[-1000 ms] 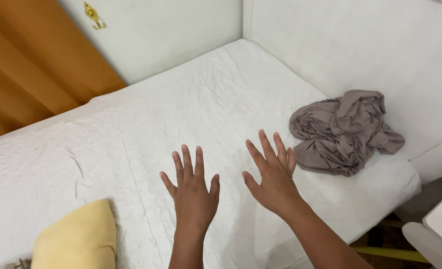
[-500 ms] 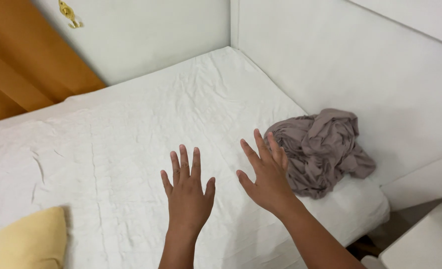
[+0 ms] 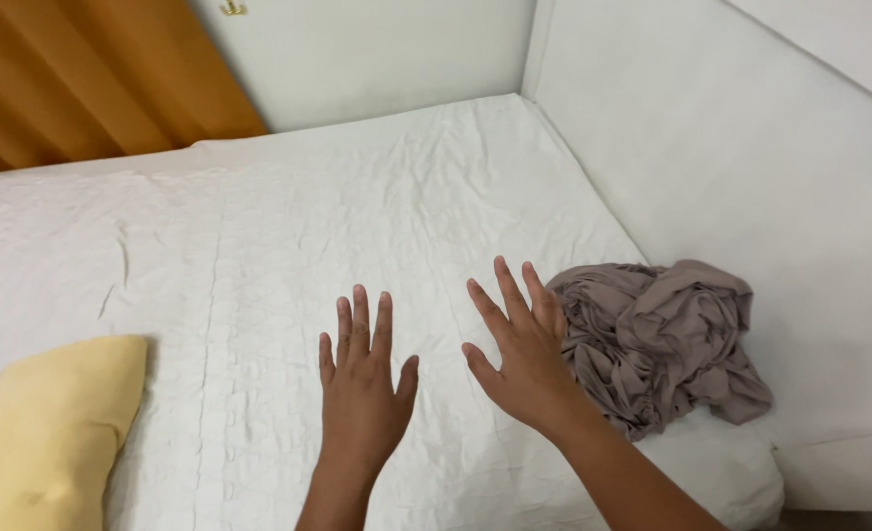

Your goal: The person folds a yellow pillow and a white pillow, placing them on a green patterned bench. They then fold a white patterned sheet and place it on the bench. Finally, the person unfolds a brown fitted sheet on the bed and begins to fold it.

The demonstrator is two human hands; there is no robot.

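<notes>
Head view looks down on a bed (image 3: 288, 216) covered in a wrinkled white sheet. Both hands are spread flat, palms down, over the sheet, fingers splayed and grasping nothing: the left hand (image 3: 362, 393) near the middle, the right hand (image 3: 519, 354) just beside it. A crumpled grey-brown cloth (image 3: 662, 339) lies against the right hand's fingertips, by the white wall. A yellow pillow (image 3: 42, 433) sits well apart at the left.

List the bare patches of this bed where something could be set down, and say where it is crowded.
The white mattress is bare from the orange curtain across to the far corner. A narrow bare strip lies between the yellow pillow and the left hand. It is crowded where the right hand meets the crumpled grey cloth.
</notes>
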